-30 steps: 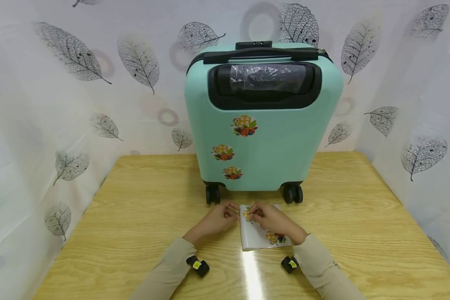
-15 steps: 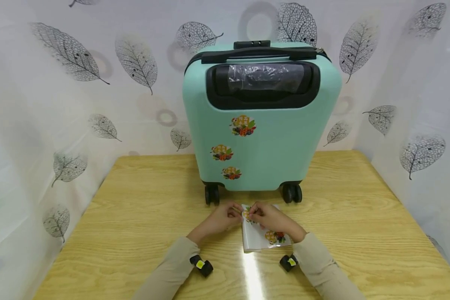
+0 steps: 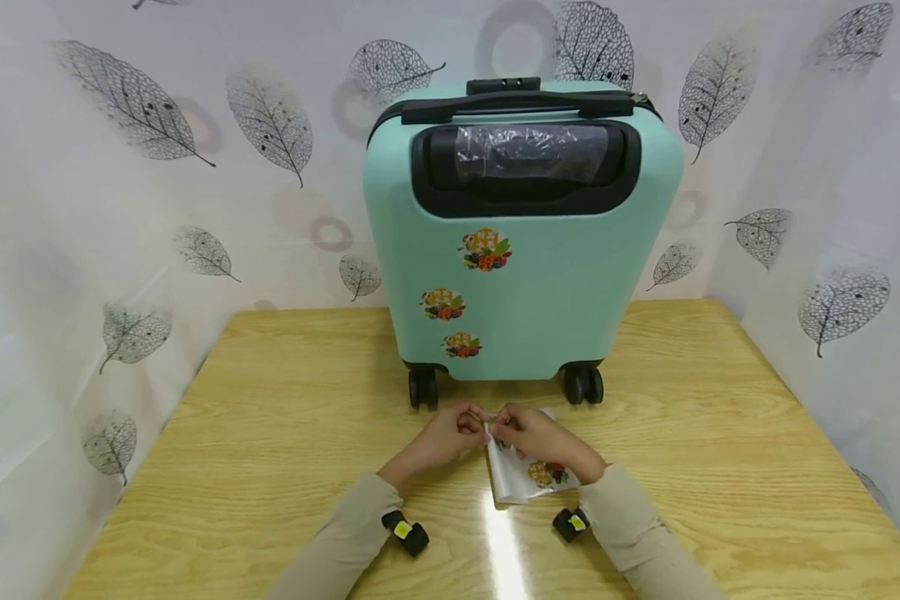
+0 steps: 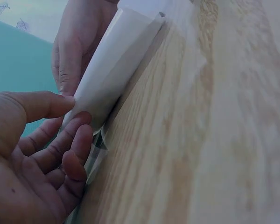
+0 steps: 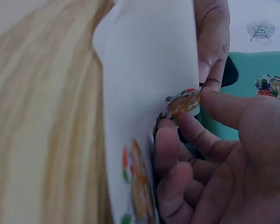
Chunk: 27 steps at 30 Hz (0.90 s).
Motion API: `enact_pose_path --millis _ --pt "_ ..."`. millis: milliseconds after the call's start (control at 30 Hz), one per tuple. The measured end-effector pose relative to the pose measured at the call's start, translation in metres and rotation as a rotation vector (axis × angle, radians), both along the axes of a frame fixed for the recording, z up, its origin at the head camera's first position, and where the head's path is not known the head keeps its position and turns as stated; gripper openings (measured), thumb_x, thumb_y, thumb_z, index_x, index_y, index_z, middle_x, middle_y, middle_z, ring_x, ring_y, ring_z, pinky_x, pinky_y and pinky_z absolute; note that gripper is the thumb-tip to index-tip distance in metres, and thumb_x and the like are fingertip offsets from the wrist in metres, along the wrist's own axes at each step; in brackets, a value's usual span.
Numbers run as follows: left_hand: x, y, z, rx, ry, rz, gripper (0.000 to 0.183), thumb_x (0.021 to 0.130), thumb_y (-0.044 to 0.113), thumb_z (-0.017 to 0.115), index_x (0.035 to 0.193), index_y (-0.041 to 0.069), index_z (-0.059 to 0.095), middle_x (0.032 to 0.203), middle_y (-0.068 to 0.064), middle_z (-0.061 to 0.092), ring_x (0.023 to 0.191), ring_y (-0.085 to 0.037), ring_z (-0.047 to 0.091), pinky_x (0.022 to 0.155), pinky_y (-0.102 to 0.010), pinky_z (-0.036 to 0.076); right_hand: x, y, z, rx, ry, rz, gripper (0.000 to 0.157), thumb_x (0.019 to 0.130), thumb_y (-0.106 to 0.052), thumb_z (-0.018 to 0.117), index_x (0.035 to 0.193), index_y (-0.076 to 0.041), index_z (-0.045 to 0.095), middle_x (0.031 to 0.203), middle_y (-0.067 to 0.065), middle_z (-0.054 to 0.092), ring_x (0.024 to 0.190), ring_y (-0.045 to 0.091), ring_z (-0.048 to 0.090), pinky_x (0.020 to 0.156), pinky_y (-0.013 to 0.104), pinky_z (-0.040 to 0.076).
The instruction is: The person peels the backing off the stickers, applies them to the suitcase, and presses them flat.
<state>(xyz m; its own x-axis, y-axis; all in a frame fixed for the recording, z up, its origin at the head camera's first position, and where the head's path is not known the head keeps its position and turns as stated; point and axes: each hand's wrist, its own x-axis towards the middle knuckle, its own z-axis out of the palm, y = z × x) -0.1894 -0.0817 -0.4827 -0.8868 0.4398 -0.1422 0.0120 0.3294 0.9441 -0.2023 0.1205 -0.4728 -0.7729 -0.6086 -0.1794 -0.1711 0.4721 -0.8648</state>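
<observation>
A white sticker sheet lies before the suitcase, its left side bent up into a curve. My left hand pinches its far left edge between thumb and fingers; in the left wrist view the curled sheet rises from those fingertips. My right hand pinches the corner bearing a fruit sticker, thumb and index finger at its edge. Both hands' fingertips nearly meet there. Another fruit sticker shows lower on the sheet, below the right hand.
A mint-green suitcase stands upright behind the hands on black wheels. Three fruit stickers, one of them the top sticker, are on its left half. The wooden table is backed by a leaf-patterned curtain.
My left hand has moved right to the sheet's edge and taken hold of it. The sheet's left side has bent upward, and the upper sticker is now mostly covered in the head view.
</observation>
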Motion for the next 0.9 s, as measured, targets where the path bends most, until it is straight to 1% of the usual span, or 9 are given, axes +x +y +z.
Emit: enact_pose_path --millis 133,267,500,700,900 --pt "-0.0005 0.0 -0.0009 0.001 0.004 -0.002 0.025 0.09 0.009 0.066 0.113 0.002 0.058 0.094 -0.015 0.069 0.07 -0.007 0.057 0.057 -0.021 0.042 0.0002 -0.0031 0.0048 0.024 -0.009 -0.001 0.026 0.102 -0.027 0.048 0.1 -0.003 0.059 0.061 0.0 0.048 0.045 0.007 0.04 0.044 0.022 0.034" --pt "0.0 0.0002 0.0001 0.004 0.002 -0.003 0.025 0.09 0.007 0.067 0.113 0.002 0.058 0.092 -0.014 0.069 0.068 -0.008 0.056 0.055 -0.021 0.041 0.0009 -0.0051 0.0085 0.043 -0.021 0.0 0.025 0.103 -0.026 0.047 0.1 -0.003 0.058 0.06 0.0 0.048 0.045 0.007 0.038 0.044 0.022 0.032" --pt "0.0013 0.0002 0.0004 0.011 -0.007 0.001 0.028 0.089 0.006 0.067 0.114 0.0 0.056 0.092 -0.018 0.069 0.066 -0.007 0.054 0.054 -0.021 0.039 0.002 -0.0058 0.009 0.04 -0.029 0.002 0.024 0.103 -0.022 0.046 0.102 -0.002 0.058 0.06 0.0 0.047 0.046 0.009 0.037 0.044 0.022 0.031" --pt "0.0022 0.0005 -0.003 0.017 -0.013 0.024 0.03 0.087 0.002 0.068 0.114 -0.003 0.056 0.092 -0.023 0.068 0.063 -0.008 0.051 0.051 -0.022 0.038 0.0024 -0.0045 0.0073 0.039 -0.065 -0.013 0.02 0.103 -0.018 0.046 0.102 -0.002 0.059 0.069 0.003 0.054 0.049 0.009 0.039 0.047 0.022 0.033" --pt "0.0028 0.0014 -0.0008 0.025 -0.012 0.029 0.031 0.086 0.003 0.068 0.115 -0.003 0.056 0.093 -0.022 0.068 0.065 -0.007 0.053 0.052 -0.021 0.039 0.0014 -0.0025 0.0085 0.048 -0.044 -0.016 0.019 0.102 -0.016 0.047 0.1 0.0 0.058 0.076 0.005 0.058 0.052 0.01 0.042 0.048 0.023 0.035"
